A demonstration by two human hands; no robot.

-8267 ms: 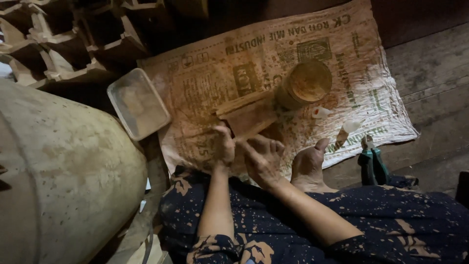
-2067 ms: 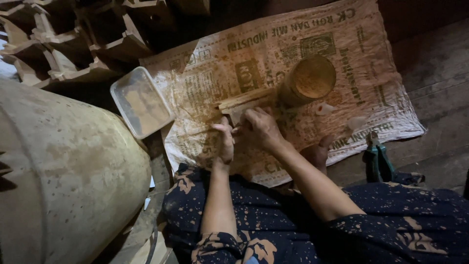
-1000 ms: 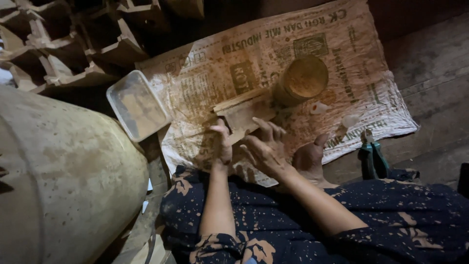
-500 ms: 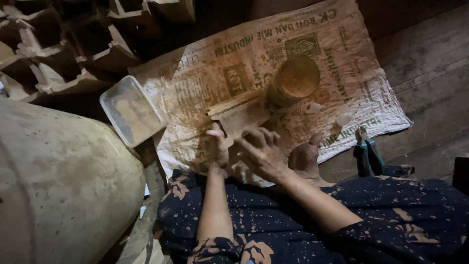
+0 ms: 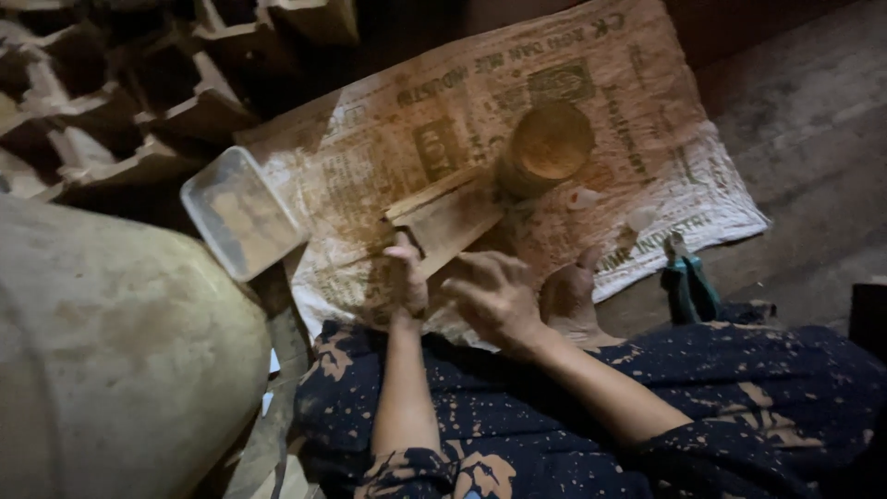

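A dim, rough workshop floor, seemingly for clay or moulding work: stacked wooden moulds (image 5: 139,120) fill the back corner, a printed woven sack (image 5: 517,176) serves as a work mat on bare dusty boards (image 5: 813,148), and a large clay-smeared vessel (image 5: 111,360) (pale, rounded) stands beside a grubby plastic tray (image 5: 242,214).

Dim, warm light; corners perhaps blurred.

A clear plastic tray (image 5: 242,214) lies beside stacked clay blocks (image 5: 139,102).
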